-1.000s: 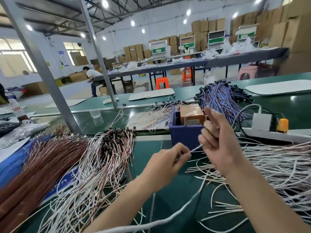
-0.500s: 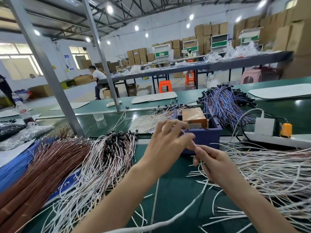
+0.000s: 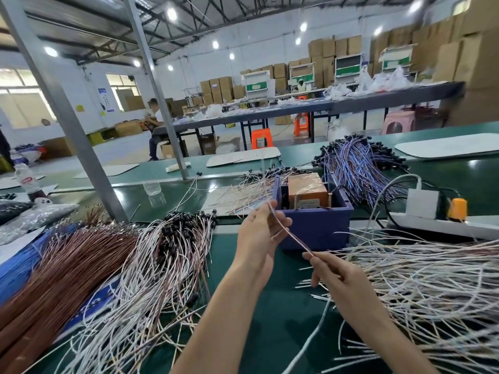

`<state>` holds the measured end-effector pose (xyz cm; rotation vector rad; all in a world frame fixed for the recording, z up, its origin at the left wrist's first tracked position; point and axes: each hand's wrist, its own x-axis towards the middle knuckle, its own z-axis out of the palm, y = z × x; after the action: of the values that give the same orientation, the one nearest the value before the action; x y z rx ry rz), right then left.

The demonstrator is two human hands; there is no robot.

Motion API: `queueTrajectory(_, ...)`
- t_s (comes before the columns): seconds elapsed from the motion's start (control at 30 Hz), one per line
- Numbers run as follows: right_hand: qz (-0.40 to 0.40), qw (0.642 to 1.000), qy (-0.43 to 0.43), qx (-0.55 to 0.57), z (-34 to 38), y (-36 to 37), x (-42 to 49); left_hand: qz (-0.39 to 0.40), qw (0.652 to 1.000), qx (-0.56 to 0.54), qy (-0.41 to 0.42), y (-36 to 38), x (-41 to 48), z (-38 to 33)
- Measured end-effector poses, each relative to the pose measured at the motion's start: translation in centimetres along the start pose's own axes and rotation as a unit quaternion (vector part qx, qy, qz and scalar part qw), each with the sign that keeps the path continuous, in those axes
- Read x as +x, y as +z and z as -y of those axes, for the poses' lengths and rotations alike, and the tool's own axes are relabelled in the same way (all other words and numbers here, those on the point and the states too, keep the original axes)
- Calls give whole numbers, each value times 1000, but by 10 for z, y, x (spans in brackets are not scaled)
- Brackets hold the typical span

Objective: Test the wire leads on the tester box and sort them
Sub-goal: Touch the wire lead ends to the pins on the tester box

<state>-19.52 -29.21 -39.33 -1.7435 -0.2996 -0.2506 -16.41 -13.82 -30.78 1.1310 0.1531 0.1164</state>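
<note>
While black-tipped white leads [image 3: 167, 255] crowd the left and loose white leads [image 3: 421, 279] the right, bare green desk [image 3: 272, 327] shows only in the strip between them, ending at the blue tester box [image 3: 318, 230]. One pale wire lead [image 3: 293, 232] slants before the box's front wall, upper end pinched in the left grip [image 3: 256, 236], lower end in the right grip [image 3: 334, 276].

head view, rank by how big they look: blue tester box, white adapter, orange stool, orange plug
1. blue tester box
2. white adapter
3. orange stool and orange plug: these look about alike. The stool stands far back, so this says nothing of true size.
</note>
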Motion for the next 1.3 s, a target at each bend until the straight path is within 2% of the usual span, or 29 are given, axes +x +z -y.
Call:
queueTrajectory(0.17,-62,997,3,47,-7,-3,0,-45,998,-7,53,-13,10,27)
queueTrajectory(0.3,-101,994,15,46,-11,-6,2,-58,996,-35,60,-21,15,52)
queueTrajectory(0.4,-119,992,28,34,-14,-10,3,-75,995,12,71,-26,16,69)
queueTrajectory(0.53,-159,985,38,49,-14,-12,5,-76,983,100,137,-29,12,75)
queueTrajectory(0.73,-198,978,44,44,-12,-8,7,-84,970,135,184,-23,3,81)
queueTrajectory(1.13,-211,974,64,59,-17,-10,13,-82,965,131,212,-24,-3,83)
queueTrajectory(1.3,-205,977,47,40,-18,-11,13,-81,964,138,213,-26,-5,85)
